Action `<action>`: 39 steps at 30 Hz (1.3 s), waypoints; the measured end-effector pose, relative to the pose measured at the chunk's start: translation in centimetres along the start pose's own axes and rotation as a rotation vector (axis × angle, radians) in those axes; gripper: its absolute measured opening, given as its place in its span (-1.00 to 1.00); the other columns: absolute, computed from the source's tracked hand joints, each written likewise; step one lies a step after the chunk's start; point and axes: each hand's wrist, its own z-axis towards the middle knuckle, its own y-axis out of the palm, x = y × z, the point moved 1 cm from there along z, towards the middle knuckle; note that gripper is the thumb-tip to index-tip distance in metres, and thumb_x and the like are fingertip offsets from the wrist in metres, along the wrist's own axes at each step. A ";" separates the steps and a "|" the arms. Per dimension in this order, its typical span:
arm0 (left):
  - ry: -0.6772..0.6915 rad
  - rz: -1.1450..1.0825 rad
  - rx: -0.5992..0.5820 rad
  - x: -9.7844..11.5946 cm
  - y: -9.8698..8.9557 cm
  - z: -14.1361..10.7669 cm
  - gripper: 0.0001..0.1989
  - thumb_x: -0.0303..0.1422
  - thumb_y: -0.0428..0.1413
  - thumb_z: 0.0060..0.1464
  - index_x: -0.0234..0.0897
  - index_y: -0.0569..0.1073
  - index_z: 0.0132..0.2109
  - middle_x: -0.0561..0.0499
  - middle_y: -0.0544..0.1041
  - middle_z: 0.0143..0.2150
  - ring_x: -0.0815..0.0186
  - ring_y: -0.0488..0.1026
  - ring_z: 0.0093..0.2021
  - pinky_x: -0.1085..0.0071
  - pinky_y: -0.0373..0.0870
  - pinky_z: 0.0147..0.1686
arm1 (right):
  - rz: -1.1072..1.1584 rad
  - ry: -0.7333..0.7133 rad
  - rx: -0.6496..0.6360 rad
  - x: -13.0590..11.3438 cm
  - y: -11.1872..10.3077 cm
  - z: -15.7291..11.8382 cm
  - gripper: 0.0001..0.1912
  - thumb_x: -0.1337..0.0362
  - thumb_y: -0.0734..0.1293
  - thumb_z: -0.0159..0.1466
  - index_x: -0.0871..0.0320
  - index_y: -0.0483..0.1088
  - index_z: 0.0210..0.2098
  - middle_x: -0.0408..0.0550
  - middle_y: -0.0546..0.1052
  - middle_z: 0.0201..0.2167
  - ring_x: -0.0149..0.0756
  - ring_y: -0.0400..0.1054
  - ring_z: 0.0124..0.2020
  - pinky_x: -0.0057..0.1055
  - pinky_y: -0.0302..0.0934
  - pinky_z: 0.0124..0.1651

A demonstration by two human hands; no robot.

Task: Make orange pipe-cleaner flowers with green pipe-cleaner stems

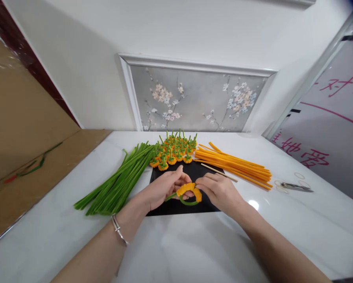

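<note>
A curved, ruffled orange fuzzy strip with a green fuzzy stem [185,189] is gripped from behind by the curled fingers of the left hand [167,187], thumb raised, and pinched near its top by the right hand [222,192], knuckles up, above a flat black mat [166,208].

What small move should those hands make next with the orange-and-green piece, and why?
Perhaps the left hand and right hand should curl the ruffled orange fuzzy strip further round: between them it makes only an open arc, with a curved green fuzzy stem below, whereas the small orange-and-green fuzzy flower heads behind look rounded.
</note>
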 end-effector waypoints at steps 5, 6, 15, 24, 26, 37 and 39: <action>0.012 0.270 -0.009 -0.9 0.5 0.3 -0.58 0.01 0.02 0.08 -0.32 0.33 -0.37 0.04 0.44 -0.44 0.46 0.33 -0.54 0.50 0.22 -0.50 | -0.077 0.060 -0.025 0.2 0.7 0.0 -0.76 0.27 0.18 0.35 0.13 0.43 -0.37 -0.14 0.52 -0.50 -0.39 0.38 -0.47 -0.48 0.08 -0.37; 0.034 0.283 -0.016 -1.2 0.7 0.5 -0.57 0.01 -0.01 0.10 -0.32 0.31 -0.40 0.08 0.39 -0.48 0.48 0.27 -0.56 0.51 0.19 -0.51 | -0.089 0.057 -0.016 0.2 0.8 0.1 -0.75 0.28 0.17 0.35 0.14 0.42 -0.38 -0.14 0.51 -0.51 -0.39 0.37 -0.48 -0.48 0.07 -0.37; 0.029 0.219 -0.066 -1.7 0.5 0.8 -0.58 -0.03 0.06 0.07 -0.32 0.27 -0.46 0.12 0.27 -0.54 0.50 0.09 -0.57 0.51 0.09 -0.53 | -0.196 0.082 0.083 1.0 0.4 0.3 -0.77 0.26 0.19 0.34 0.13 0.43 -0.35 -0.14 0.54 -0.49 -0.38 0.40 -0.46 -0.48 0.06 -0.36; 0.082 0.047 0.098 -1.1 -0.4 0.7 -0.71 -0.17 0.16 0.03 -0.32 0.48 -0.20 0.04 0.30 -0.41 0.47 0.19 -0.47 0.62 0.02 -0.62 | -0.260 0.277 0.152 2.8 -1.0 -0.3 -0.78 0.22 0.20 0.33 0.11 0.46 -0.33 -0.10 0.57 -0.47 -0.32 0.45 -0.44 -0.47 0.10 -0.40; 0.129 0.040 0.166 -0.8 -0.6 0.7 -0.69 -0.19 0.15 0.04 -0.29 0.47 -0.13 0.05 0.29 -0.40 0.47 0.21 -0.47 0.64 0.02 -0.63 | -0.254 0.285 0.131 2.9 -1.2 -0.4 -0.78 0.23 0.20 0.33 0.10 0.46 -0.33 -0.11 0.58 -0.47 -0.32 0.45 -0.44 -0.48 0.11 -0.40; 0.205 0.171 0.301 -1.0 -0.4 1.0 -0.71 -0.15 0.06 0.10 -0.23 0.40 -0.10 0.11 0.27 -0.40 0.40 0.47 -0.47 0.46 0.48 -0.51 | -0.111 0.170 0.071 2.2 -0.6 0.0 -0.83 0.28 0.22 0.32 0.14 0.42 -0.17 0.00 0.54 -0.20 -0.21 0.40 -0.16 -0.34 0.24 -0.12; 0.202 0.174 0.268 -1.2 -0.1 1.0 -0.69 -0.15 0.05 0.10 -0.24 0.40 -0.09 0.10 0.29 -0.38 0.38 0.50 -0.48 0.47 0.49 -0.52 | -0.096 0.135 0.068 1.6 0.0 0.3 -0.79 0.28 0.20 0.33 0.13 0.41 -0.10 0.01 0.54 -0.20 -0.20 0.41 -0.17 -0.31 0.25 -0.11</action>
